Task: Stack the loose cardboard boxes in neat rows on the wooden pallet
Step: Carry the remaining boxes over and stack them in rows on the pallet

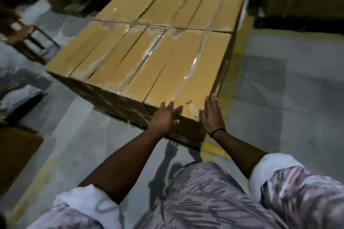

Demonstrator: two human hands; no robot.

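head view: i see the stack of taped cardboard boxes (149, 42) in 2 rows, with grey floor (279, 98) around it. my left hand (164, 118) lies flat, fingers straight, on the near edge of the corner box (188, 72). my right hand (212, 115), fingers also straight, presses that box's right side. a black band (217, 132) circles the right wrist.
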